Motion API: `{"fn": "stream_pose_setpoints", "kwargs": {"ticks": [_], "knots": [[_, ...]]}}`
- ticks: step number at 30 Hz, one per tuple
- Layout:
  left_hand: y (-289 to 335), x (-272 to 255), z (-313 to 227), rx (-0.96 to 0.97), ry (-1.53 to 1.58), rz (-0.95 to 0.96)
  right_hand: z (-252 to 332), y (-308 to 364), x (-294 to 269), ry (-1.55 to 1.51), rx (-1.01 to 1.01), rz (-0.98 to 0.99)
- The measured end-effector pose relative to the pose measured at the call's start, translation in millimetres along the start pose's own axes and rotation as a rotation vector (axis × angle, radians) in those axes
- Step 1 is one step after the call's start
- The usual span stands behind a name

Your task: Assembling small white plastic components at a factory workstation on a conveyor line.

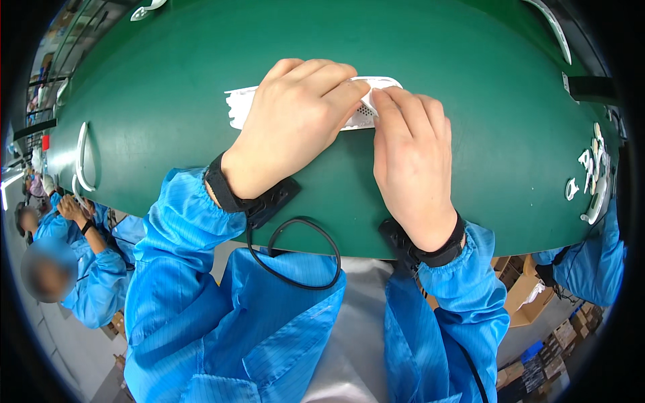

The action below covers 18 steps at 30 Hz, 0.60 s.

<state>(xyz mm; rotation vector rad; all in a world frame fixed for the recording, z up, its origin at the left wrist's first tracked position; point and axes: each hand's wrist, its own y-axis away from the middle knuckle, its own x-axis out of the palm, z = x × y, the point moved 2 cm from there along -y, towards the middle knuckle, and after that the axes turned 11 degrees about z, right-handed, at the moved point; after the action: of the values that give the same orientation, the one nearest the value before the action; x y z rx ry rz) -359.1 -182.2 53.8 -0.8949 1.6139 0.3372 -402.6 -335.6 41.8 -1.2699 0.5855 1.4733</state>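
A long white plastic part with a notched left end and a patch of small round holes lies at the middle of the green table. My left hand is closed over its middle, the fingers bent and the thumb side toward the holes. At the part's right end, my right hand grips with bent fingers, its fingertips close to those of my left. Much of the part is hidden under both hands, and whether anything small sits between the fingertips cannot be made out.
Curved white pieces lie at the left edge, with others at the far corners. Several white parts are heaped at the right. Co-workers in blue sit at the left; another blue sleeve shows at the right. A black cable loops from my left wrist.
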Motion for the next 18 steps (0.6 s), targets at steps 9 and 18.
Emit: {"fn": "stream_pose_setpoints", "kwargs": {"ticks": [9, 18], "knots": [[-0.2, 1.7, 0.3, 0.015, -0.062, -0.040, 4.8, -1.9, 4.9, 0.046, -0.003, 0.025], [1.6, 2.7, -6.6, -0.080, 0.007, -0.021, 3.8, -5.6, 8.0, 0.161, -0.047, 0.006]]}}
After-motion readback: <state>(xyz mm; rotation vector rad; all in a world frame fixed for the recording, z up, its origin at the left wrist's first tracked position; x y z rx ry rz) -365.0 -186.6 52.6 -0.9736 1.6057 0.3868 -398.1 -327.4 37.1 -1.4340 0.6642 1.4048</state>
